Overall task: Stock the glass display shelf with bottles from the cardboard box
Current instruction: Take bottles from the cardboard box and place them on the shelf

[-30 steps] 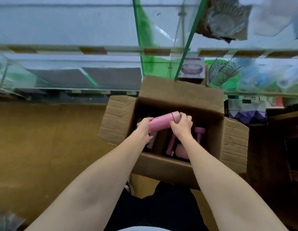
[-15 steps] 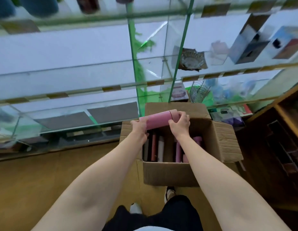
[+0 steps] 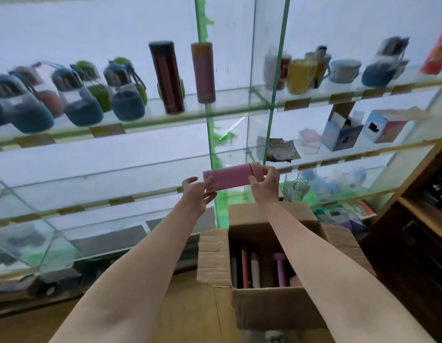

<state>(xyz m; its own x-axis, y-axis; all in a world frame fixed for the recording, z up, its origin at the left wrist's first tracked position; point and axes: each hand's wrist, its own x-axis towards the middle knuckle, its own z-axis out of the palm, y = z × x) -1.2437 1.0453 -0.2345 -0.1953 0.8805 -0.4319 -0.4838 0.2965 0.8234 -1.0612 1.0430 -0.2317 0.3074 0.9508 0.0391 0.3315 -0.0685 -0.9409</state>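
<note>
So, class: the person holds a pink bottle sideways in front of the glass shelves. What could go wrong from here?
1. The pink bottle is held only at its ends by the left hand and right hand; it could slip.
2. It could knock the pink flask or dark flask standing on the glass shelf.

I see open room on the middle glass shelf (image 3: 91, 167) left of the green post (image 3: 211, 134); upper shelf (image 3: 140, 121) crowded with bottles (image 3: 166, 78).

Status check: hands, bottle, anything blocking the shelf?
Left hand and right hand grip pink bottle, held sideways above the box. Not on the glass shelf yet. Green glass divider stands just behind.
</note>
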